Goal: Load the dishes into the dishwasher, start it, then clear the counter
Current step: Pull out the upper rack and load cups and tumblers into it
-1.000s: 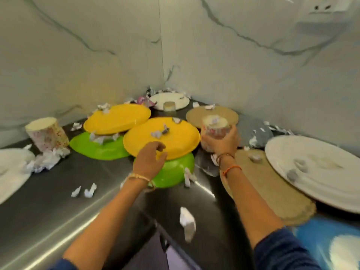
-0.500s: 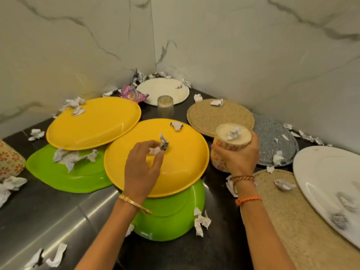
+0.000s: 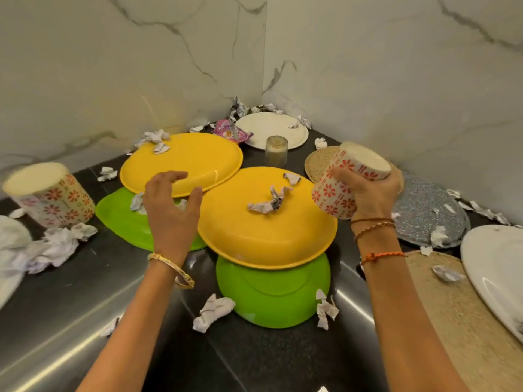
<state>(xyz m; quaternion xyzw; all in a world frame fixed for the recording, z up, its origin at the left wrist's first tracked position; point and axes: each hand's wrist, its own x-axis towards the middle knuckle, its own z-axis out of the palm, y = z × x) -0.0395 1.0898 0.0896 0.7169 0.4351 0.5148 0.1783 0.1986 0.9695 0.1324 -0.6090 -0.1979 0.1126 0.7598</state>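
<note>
Above yellow plates [image 3: 266, 222]: left hand [image 3: 169, 210] released paper scrap [image 3: 268, 202], fingers spread; right hand [image 3: 368, 193] grips patterned cup [image 3: 339, 188]

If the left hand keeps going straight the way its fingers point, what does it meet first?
Most likely the rear yellow plate: the left hand is open, fingers spread over its near rim. Whether they already touch it is unclear from this one view.
</note>
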